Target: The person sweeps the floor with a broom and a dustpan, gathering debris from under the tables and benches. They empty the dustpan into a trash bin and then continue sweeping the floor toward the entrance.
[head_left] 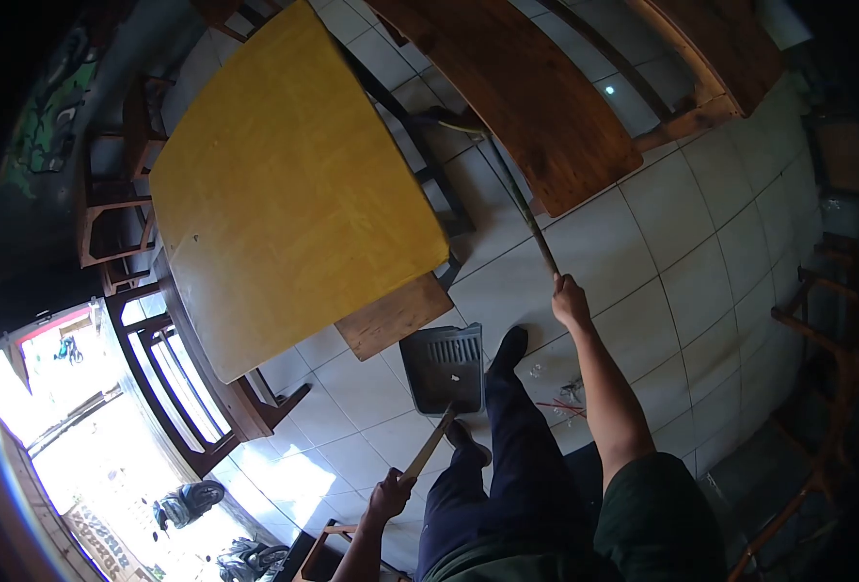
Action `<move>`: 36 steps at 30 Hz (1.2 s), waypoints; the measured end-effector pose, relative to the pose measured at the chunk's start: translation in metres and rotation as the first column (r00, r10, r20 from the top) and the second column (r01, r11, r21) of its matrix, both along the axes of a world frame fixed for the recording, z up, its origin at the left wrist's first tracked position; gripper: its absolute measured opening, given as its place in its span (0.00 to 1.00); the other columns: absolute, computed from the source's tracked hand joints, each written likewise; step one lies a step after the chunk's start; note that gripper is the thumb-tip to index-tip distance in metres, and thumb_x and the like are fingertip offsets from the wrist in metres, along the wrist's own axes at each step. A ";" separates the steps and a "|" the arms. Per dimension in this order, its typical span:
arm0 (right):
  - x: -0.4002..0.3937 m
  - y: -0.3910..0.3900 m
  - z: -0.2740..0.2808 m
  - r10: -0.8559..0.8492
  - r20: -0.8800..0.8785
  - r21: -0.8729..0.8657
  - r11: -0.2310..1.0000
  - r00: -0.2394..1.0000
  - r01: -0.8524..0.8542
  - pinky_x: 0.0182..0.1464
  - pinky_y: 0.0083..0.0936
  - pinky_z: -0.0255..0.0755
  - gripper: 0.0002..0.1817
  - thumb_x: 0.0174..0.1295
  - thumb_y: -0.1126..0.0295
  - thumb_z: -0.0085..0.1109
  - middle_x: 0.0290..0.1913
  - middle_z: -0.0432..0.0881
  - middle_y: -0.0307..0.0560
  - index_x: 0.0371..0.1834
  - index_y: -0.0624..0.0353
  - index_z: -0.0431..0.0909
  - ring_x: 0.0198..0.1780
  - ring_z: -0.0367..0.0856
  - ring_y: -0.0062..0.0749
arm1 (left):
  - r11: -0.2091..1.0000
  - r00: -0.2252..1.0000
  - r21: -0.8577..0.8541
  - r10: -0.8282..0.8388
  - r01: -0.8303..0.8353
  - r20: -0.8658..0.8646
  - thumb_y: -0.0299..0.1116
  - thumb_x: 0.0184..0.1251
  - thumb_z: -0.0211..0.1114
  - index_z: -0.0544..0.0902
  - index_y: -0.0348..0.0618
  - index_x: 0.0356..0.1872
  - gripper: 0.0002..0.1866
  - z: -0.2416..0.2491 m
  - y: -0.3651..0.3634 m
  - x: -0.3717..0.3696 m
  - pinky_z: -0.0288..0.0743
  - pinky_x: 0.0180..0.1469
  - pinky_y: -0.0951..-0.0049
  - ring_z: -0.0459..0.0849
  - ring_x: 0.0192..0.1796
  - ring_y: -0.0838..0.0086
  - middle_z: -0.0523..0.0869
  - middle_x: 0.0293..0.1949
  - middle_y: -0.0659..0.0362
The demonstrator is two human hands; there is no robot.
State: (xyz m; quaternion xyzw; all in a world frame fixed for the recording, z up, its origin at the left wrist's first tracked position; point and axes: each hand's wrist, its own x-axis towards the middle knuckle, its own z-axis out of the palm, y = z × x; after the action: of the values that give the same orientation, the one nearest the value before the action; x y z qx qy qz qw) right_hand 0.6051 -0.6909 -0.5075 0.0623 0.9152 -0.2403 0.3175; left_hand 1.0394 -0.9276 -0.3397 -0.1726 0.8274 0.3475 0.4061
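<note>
My right hand (571, 302) is closed round the end of a long broom (517, 192). The broom's far end reaches between the yellow table (294, 194) and a wooden bench (546, 116), where its head is partly hidden in shadow. With my left hand (389, 493) I grip the stick handle of a grey dustpan (412, 373). The dustpan lies on the tiled floor in front of my feet, with a small white scrap (455, 377) in it.
A low wooden bench end (396, 315) juts out from under the table. Red sticks and crumpled litter (571, 393) lie on the floor right of my legs. Wooden chairs (119, 209) stand at the left, wooden furniture (817, 330) at the right. Motorbikes (189, 502) are outside the bright doorway.
</note>
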 end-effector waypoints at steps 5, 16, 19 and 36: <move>0.004 -0.033 -0.040 0.107 -0.160 -0.040 0.993 0.981 -0.115 0.38 0.43 0.71 0.15 0.63 0.63 0.34 0.32 0.76 0.65 0.36 0.66 0.64 0.35 0.76 0.56 | 0.997 0.998 -0.058 -0.050 0.047 -0.050 0.32 0.56 0.55 0.75 0.51 0.41 0.11 -0.005 -0.001 0.007 0.75 0.21 0.66 0.78 0.21 0.64 0.72 0.34 0.53; -0.006 -0.079 -0.058 0.151 0.245 -0.020 0.988 0.958 -0.151 0.37 0.34 0.75 0.15 0.57 0.69 0.39 0.39 0.74 0.66 0.43 0.71 0.62 0.40 0.77 0.51 | 1.000 0.994 -0.030 0.004 -0.001 0.106 0.32 0.57 0.55 0.75 0.50 0.41 0.10 0.012 -0.007 0.000 0.75 0.23 0.65 0.79 0.22 0.63 0.73 0.33 0.53; 0.095 0.001 -0.076 0.207 0.095 0.116 0.969 0.974 -0.218 0.38 0.39 0.73 0.19 0.60 0.63 0.40 0.36 0.74 0.65 0.45 0.70 0.57 0.37 0.77 0.53 | 0.998 0.997 -0.001 -0.069 0.069 0.027 0.33 0.57 0.55 0.75 0.50 0.41 0.10 0.007 -0.010 0.001 0.75 0.23 0.64 0.79 0.23 0.63 0.73 0.33 0.53; 0.088 -0.057 -0.024 -0.208 -0.079 -0.123 0.973 0.975 0.197 0.34 0.46 0.71 0.22 0.62 0.54 0.30 0.33 0.75 0.66 0.40 0.63 0.65 0.28 0.73 0.62 | 0.998 0.998 0.002 -0.071 0.071 -0.003 0.32 0.60 0.53 0.75 0.44 0.38 0.07 -0.004 -0.065 -0.003 0.74 0.20 0.71 0.80 0.21 0.71 0.76 0.27 0.57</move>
State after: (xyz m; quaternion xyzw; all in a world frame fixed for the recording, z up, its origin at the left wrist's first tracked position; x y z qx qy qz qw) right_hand 0.6931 -0.7477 -0.5311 0.1261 0.9024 -0.3260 0.2520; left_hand 1.0367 -0.9921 -0.3441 -0.1423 0.8330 0.3342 0.4173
